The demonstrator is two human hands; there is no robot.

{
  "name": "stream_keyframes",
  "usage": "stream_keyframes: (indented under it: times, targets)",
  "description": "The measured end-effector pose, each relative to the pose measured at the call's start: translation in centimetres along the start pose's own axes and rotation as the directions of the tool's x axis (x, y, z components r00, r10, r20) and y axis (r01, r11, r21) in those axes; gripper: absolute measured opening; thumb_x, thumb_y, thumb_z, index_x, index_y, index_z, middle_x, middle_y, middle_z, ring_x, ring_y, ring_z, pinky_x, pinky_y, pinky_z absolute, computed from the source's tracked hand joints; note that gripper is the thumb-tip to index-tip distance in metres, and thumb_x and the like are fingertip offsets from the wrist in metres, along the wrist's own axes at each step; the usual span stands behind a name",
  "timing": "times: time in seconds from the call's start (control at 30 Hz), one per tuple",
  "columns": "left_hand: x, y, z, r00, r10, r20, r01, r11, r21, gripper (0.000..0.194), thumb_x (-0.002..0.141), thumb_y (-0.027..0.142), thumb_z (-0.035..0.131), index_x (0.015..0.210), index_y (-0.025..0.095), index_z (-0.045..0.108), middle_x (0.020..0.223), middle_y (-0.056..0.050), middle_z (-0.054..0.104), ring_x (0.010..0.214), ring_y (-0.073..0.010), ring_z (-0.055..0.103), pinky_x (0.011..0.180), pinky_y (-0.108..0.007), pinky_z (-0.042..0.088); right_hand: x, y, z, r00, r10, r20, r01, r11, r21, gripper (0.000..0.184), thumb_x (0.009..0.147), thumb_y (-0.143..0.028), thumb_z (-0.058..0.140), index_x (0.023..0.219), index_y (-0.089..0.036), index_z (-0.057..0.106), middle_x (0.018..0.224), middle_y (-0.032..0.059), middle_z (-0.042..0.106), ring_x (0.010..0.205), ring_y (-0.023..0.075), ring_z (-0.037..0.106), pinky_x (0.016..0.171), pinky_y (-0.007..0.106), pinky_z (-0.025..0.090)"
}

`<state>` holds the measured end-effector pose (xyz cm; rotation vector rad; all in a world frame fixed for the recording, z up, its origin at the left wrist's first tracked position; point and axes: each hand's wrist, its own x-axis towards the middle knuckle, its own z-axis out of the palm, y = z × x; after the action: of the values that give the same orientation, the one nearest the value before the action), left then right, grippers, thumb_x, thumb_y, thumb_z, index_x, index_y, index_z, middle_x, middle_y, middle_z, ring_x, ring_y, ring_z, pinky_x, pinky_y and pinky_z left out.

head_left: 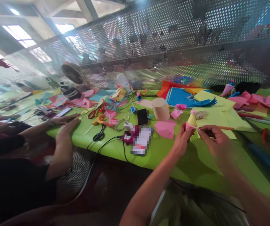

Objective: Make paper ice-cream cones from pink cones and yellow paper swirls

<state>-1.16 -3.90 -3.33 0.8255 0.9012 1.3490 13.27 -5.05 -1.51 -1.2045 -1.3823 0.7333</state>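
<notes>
Between the fingers of my left hand (183, 136) is a small yellow paper cone (192, 120) with a pink tip and a pink band at its base. Thin yellowish strands hang below it. My right hand (213, 137) pinches the free end of a narrow pink strip (194, 127), which runs from the cone's base. Both hands are just above the green tabletop (172, 161). Behind them lie yellow paper sheets (231, 116) and a tuft of tan fibre (201, 115). A small pink bag (177, 112) and a pink paper piece (165, 128) are left of my left hand.
A beige roll (160, 109), a dark phone (142, 116), a lit phone (142, 141) and a magenta power strip (129, 135) with cables lie leftward. Black scissors (99, 134) rest near the edge. A co-worker's hands (68, 124) are at far left. A perforated metal screen (168, 53) stands behind.
</notes>
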Motion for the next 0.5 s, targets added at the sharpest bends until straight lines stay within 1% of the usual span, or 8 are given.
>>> stream_keyframes:
  times: [0.1, 0.2, 0.3, 0.4, 0.5]
  targets:
    - [-0.14, 0.01, 0.08, 0.998, 0.035, 0.045, -0.035, 0.999, -0.002, 0.063, 0.085, 0.067, 0.08, 0.125, 0.02, 0.065, 0.098, -0.005, 0.07, 0.086, -0.0148, 0.066, 0.067, -0.022, 0.043, -0.03, 0.4, 0.08, 0.999, -0.033, -0.006, 0.033, 0.999, -0.007, 0.025, 0.092, -0.051, 0.079, 0.097, -0.027, 0.072, 0.092, 0.0024, 0.075, 0.079, 0.0219, 0.068, 0.073, 0.036, 0.053]
    - [-0.22, -0.02, 0.04, 0.999, 0.024, 0.045, -0.025, 1.0, 0.007, 0.063, 0.086, 0.07, 0.078, 0.125, 0.021, 0.065, 0.094, -0.003, 0.068, 0.078, -0.012, 0.061, 0.06, -0.021, 0.036, -0.06, 0.44, 0.18, 0.999, -0.044, -0.01, 0.044, 0.999, -0.025, 0.025, 0.092, -0.051, 0.079, 0.095, -0.027, 0.072, 0.091, 0.0024, 0.075, 0.078, 0.022, 0.068, 0.073, 0.036, 0.053]
    - [-0.18, -0.17, -0.05, 0.999, 0.018, 0.042, -0.019, 1.0, 0.017, 0.064, 0.087, 0.071, 0.075, 0.127, 0.022, 0.064, 0.089, -0.001, 0.066, 0.071, -0.01, 0.055, 0.057, -0.021, 0.031, -0.07, 0.25, 0.27, 0.998, -0.057, -0.009, 0.056, 0.998, -0.038, 0.025, 0.092, -0.051, 0.079, 0.094, -0.027, 0.072, 0.089, 0.0022, 0.075, 0.076, 0.0216, 0.067, 0.072, 0.036, 0.053]
    - [-0.09, -0.4, -0.2, 0.998, 0.027, 0.053, -0.029, 0.999, 0.038, 0.062, 0.089, 0.073, 0.072, 0.124, 0.023, 0.064, 0.088, 0.0, 0.064, 0.067, -0.0095, 0.052, 0.056, -0.021, 0.031, -0.07, 0.09, 0.26, 0.997, -0.072, -0.001, 0.072, 0.996, -0.048, 0.024, 0.093, -0.05, 0.077, 0.094, -0.027, 0.072, 0.089, 0.0023, 0.075, 0.077, 0.0216, 0.067, 0.072, 0.036, 0.053]
    - [-0.04, -0.52, -0.31, 0.997, 0.03, 0.064, -0.035, 0.997, 0.064, 0.06, 0.09, 0.074, 0.069, 0.12, 0.023, 0.064, 0.09, -0.001, 0.066, 0.067, -0.0096, 0.052, 0.056, -0.021, 0.032, -0.1, 0.09, 0.19, 0.996, -0.092, 0.007, 0.092, 0.993, -0.073, 0.024, 0.094, -0.051, 0.076, 0.093, -0.027, 0.071, 0.089, 0.0026, 0.075, 0.077, 0.0219, 0.066, 0.073, 0.037, 0.054]
